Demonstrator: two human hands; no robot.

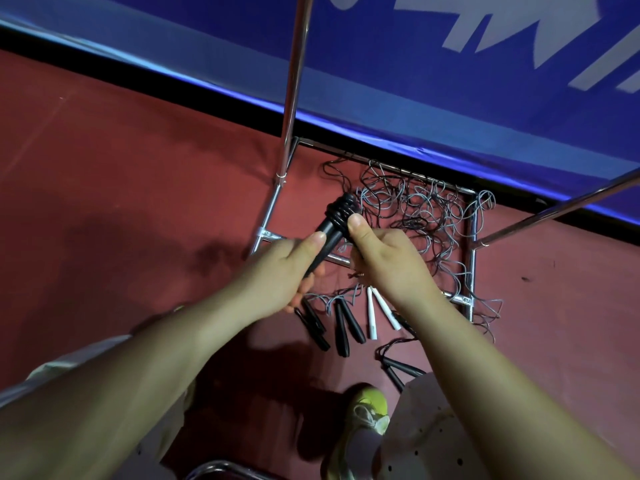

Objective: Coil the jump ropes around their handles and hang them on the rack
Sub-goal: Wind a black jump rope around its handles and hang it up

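My left hand grips the lower end of a pair of black jump-rope handles, held up and tilted to the right. Black cord is coiled round their upper end. My right hand pinches the cord against the handles, thumb on the coils. Below on the red floor lies a tangle of black and grey ropes inside the chrome rack's base. Several loose handles lie near its front: black pairs and a white pair.
A chrome upright of the rack rises at centre, and a slanted chrome bar crosses at right. A blue banner runs along the back. My yellow shoe stands on the red floor near another black handle pair.
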